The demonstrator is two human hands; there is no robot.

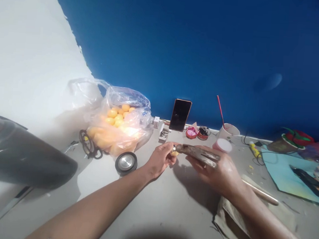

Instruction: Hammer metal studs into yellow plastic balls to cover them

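Note:
My left hand [162, 159] pinches a small yellow piece [174, 153] between thumb and fingers, and a shiny bit shows at its top. My right hand [221, 174] is closed around worn, mottled pliers [195, 153]. Their tip meets the piece at my left fingertips; what exactly the jaws grip is too small to tell. Just behind my left hand is a small open box [163, 134] of shiny metal bits. Left of that hand lies a round black-rimmed metal disc [126, 162].
A clear plastic bag [138, 103] of yellow balls [118, 121] stands at left, near a dark coiled cord [88, 145]. A phone [180, 114] leans against the blue wall. Right are a white cup [229, 130], a cloth [230, 215], a rod [263, 194] and a light-blue sheet [277, 171].

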